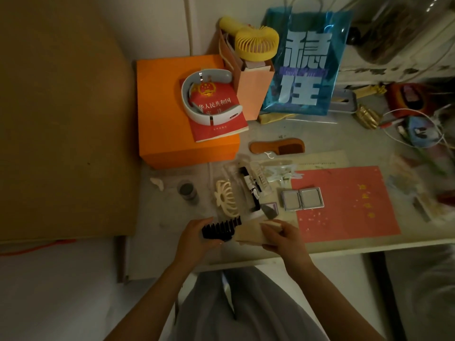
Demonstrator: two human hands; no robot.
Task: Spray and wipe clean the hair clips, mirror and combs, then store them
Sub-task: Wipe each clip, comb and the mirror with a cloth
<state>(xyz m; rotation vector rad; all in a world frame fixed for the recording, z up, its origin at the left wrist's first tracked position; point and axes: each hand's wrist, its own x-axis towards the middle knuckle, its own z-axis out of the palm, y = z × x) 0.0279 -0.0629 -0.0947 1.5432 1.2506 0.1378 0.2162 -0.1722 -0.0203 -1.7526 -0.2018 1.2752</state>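
A: What are the hands doing?

B: Low in the centre of the frame, the left hand (194, 238) has its grip curled around a black comb (220, 229), teeth pointing up. Just to its right, the right hand (283, 236) pinches a folded beige cloth (248, 233) that touches the comb's right end. Both are over the near edge of the table (344, 244).

A: Where are the other things to clean?

B: Just above the hands lies a cream claw hair clip (226, 198). To its right sits a cluttered heap with a second cream clip (259, 177) and a black item; I cannot tell what each piece there is. Right of the heap, an open two-panel mirror (302, 198) lies flat, overlapping the left edge of a red sheet (344, 205). Above the heap, centre frame, a brown wooden comb (278, 146) lies sideways.

A: And around them?

B: Left of the clip stands a small dark jar (188, 191). In the upper centre an orange box (172, 114) carries a red booklet (218, 112) with a white curved device (209, 99) on top. To its right stand a pink paper bag (253, 94) holding a yellow fan (254, 41), and a blue plastic bag (305, 65). The right edge is blurred clutter.
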